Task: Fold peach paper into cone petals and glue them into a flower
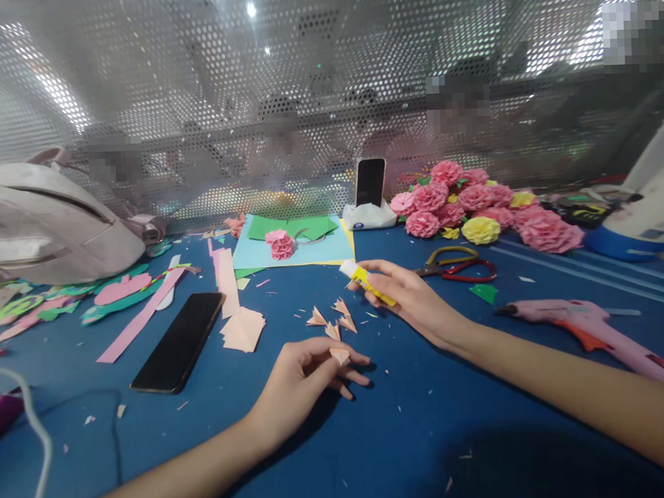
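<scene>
Between the thumb and fingers of my left hand [309, 373] is a small folded peach paper piece [340, 357], held low over the blue table. My right hand [415, 297] grips a yellow glue stick [369, 282], tilted with its white end pointing up and left. Several more folded peach pieces [333, 329] lie just beyond my left hand. Left of them rests a small stack of peach paper [244, 330], touching or close to a peach strip [228, 282].
A black phone [178, 343] lies at left, near a pink strip [143, 314]. Scissors [457, 265], a pink glue gun [590, 323] and pink paper flowers [461, 201] are on the right. A bag [59, 222], coloured sheets [321, 251] and a propped phone [370, 182] stand farther back.
</scene>
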Demonstrator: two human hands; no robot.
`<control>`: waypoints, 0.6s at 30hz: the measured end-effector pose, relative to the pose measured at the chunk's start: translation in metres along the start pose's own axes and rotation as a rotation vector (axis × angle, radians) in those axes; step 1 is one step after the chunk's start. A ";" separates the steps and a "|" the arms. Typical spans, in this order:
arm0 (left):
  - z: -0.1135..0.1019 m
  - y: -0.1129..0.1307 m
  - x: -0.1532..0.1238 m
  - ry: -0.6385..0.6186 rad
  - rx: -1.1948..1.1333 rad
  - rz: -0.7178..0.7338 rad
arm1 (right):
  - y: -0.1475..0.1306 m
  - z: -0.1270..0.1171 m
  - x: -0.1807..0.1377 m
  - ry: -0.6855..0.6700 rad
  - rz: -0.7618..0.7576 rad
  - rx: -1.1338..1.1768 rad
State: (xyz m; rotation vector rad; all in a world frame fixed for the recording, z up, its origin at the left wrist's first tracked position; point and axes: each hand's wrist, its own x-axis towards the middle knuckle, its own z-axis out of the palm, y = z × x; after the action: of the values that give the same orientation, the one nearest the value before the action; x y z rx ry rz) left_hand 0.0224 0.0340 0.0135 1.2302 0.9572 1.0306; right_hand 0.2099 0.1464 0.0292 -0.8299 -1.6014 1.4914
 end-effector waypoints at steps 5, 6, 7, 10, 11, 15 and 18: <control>0.000 0.000 0.000 -0.025 0.054 0.020 | 0.007 -0.004 0.002 0.002 -0.084 -0.106; -0.001 -0.001 0.000 -0.024 0.061 0.027 | 0.009 -0.004 0.003 -0.010 -0.104 -0.134; -0.001 -0.001 0.000 -0.023 0.066 0.034 | 0.011 -0.004 0.004 -0.026 -0.120 -0.158; -0.002 -0.002 0.000 -0.024 0.067 0.047 | 0.016 -0.004 0.005 -0.060 -0.153 -0.209; -0.002 -0.001 0.000 -0.025 0.066 0.049 | 0.017 -0.005 0.005 -0.061 -0.165 -0.225; -0.002 0.000 -0.001 -0.035 0.080 0.069 | 0.020 -0.005 0.005 -0.045 -0.203 -0.278; -0.002 0.001 -0.001 -0.042 0.095 0.076 | 0.020 -0.005 0.005 -0.032 -0.217 -0.291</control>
State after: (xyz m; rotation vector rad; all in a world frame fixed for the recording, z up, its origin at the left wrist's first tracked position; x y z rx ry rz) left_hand 0.0200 0.0335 0.0145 1.3711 0.9418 1.0238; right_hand 0.2114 0.1552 0.0098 -0.7632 -1.8963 1.1419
